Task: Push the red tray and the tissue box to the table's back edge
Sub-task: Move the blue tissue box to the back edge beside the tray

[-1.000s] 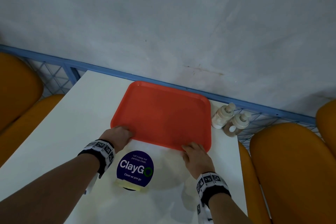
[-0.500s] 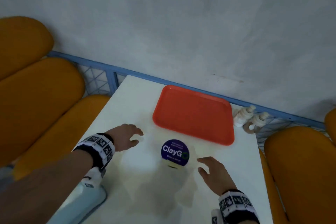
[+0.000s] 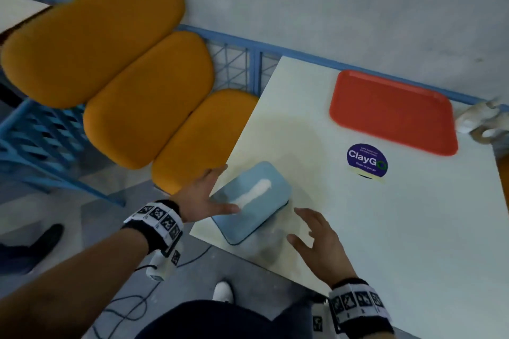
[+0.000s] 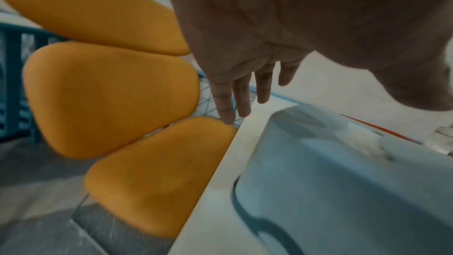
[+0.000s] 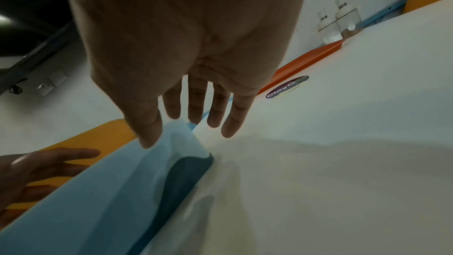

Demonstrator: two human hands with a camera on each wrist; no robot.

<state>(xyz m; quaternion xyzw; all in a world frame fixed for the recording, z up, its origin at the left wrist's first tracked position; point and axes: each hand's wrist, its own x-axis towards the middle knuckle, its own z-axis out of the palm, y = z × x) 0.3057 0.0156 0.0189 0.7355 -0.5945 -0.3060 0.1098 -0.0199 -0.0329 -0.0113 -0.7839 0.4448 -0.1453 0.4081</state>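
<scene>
Now tissue box (image 3: 252,201) between hands.

The head view looks steeply down from above the white rectangular table (image 3: 385,228), which fills the frame's right. Both wrist views skim low and close along spread fingers toward the wall; all three share the pale blue plastic tissue box (image 3: 253,201) (image 4: 343,191) (image 5: 98,191).

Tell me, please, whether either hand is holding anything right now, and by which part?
Nothing is held. Both hands are open beside the tissue box: the left hand at its left side, the right hand near its right side.
</scene>
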